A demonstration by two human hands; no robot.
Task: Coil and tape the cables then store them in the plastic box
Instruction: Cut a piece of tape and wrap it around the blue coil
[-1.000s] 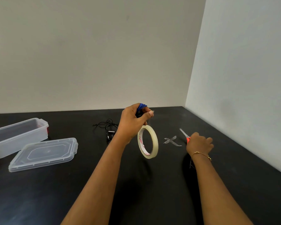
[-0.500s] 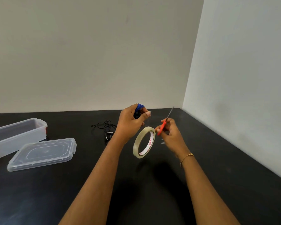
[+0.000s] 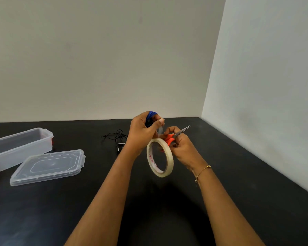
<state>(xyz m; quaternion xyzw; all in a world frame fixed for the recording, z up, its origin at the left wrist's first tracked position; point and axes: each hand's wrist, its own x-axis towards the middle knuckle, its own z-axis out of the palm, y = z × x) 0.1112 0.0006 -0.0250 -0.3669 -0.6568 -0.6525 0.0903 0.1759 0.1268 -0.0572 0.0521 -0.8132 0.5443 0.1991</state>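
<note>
left hand point(image 3: 142, 134) curled round a blue coiled cable point(image 3: 151, 114), thumb pinching the free end of clear tape against it. tape roll point(image 3: 160, 158) hanging just below on a short taut strip point(image 3: 160, 130), ring face turned toward the camera. right hand point(image 3: 180, 148) gripping orange-handled scissors point(image 3: 177, 134), blades pointing up and to the right, apparently closed, tips aimed away from the strip. strip running roughly vertical, just left of the scissors, between the two hands. cut probably calls for opening the blades and swinging them left across that strip. black cable point(image 3: 116, 137) tangled on the table point(image 3: 43, 210) behind. plastic box point(image 3: 18, 148) open at far left, lid point(image 3: 47, 166) beside it.
</note>
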